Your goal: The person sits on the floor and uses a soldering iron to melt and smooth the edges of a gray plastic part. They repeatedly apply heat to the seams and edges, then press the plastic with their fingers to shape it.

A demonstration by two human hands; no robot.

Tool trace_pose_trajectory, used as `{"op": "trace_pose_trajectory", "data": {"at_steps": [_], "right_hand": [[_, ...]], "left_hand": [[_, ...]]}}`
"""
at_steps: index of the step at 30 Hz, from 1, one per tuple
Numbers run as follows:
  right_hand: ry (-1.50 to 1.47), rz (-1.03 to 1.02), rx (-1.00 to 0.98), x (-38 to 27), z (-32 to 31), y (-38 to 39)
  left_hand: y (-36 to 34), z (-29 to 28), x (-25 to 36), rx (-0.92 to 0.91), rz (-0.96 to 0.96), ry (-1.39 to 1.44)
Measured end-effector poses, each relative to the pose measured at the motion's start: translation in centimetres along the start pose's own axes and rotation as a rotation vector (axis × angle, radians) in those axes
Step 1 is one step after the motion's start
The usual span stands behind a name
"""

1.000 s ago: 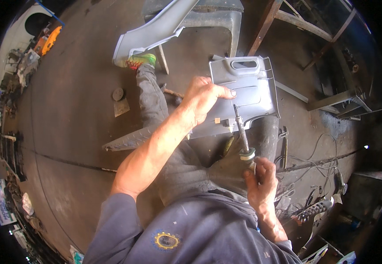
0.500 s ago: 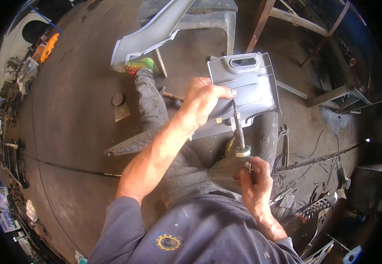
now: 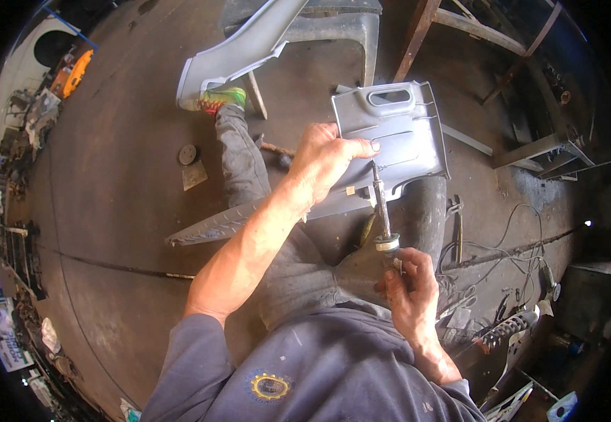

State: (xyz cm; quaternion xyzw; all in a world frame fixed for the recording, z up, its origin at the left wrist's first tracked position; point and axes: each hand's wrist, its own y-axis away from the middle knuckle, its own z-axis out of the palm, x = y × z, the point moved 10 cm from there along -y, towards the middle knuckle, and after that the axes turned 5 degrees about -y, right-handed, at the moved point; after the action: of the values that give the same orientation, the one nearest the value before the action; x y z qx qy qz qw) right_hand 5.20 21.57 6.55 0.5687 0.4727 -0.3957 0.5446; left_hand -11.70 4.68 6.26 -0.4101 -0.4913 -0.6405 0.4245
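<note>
A grey moulded plastic panel (image 3: 407, 155) with a slotted opening at its top lies over my legs. My left hand (image 3: 326, 158) grips its left edge, fingers curled behind and thumb pressed on the face. My right hand (image 3: 409, 288) is closed on the handle of a soldering iron (image 3: 381, 207), which points away from me. The iron's tip is at a line of small marks on the panel just below my left thumb; whether it touches is too small to tell.
A grey chair (image 3: 365, 46) stands ahead with a long trim piece (image 3: 238, 49) leaning across it, beside my shoe. A metal frame (image 3: 453, 21) is at upper right. Cords (image 3: 509, 257) and tools lie on the floor at right. Assorted parts line the left side.
The iron and my right hand have shifted slightly up and left, along with the panel and much of the view. My left hand keeps its grip.
</note>
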Motion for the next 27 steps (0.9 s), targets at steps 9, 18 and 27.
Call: {"op": "trace_pose_trajectory", "data": {"at_steps": [9, 18, 27], "right_hand": [[-0.016, 0.043, -0.018, 0.0, 0.2, 0.1], [0.060, 0.028, -0.006, -0.6, 0.1, 0.1], [0.014, -0.070, 0.066, -0.5, -1.2, 1.0]], "left_hand": [[0.1, -0.3, -0.1, 0.006, 0.026, -0.025], [-0.2, -0.2, -0.4, -0.007, 0.027, -0.010], [-0.2, 0.0, -0.3, -0.017, 0.020, 0.013]]}}
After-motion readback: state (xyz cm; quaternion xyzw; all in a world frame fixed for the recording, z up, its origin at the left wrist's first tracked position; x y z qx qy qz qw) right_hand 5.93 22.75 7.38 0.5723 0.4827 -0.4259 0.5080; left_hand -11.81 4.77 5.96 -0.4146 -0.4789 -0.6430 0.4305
